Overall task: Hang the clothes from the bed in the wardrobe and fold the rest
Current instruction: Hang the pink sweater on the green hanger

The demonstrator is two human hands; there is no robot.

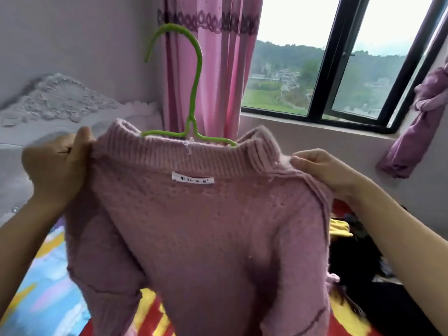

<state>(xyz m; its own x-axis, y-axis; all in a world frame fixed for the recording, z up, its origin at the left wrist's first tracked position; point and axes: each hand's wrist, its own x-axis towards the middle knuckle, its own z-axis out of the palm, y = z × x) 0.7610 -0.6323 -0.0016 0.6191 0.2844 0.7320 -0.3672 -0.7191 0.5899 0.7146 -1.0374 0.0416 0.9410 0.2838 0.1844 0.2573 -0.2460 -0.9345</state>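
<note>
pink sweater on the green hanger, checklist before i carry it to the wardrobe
1. Green hanger through the collar: ok.
2. Hook free and upright: ok.
3. Left hand grips one shoulder: ok.
4. Right hand holds the other shoulder: ok.
5. Hanger ends seated in both shoulders: cannot tell, hidden under the knit.
6. Pink sweater right side out: not ok, label and raised seams face outward.

The pink knit sweater point(206, 226) hangs upright on a green wire hanger point(196, 76), held up above the bed point(36, 287) by both shoulders. The hanger arms sit inside the ribbed collar point(206, 156); the hook stands vertical. A white label point(193, 177) lies just below the collar. Dark clothes point(358, 270) lie on the bed at right.
</note>
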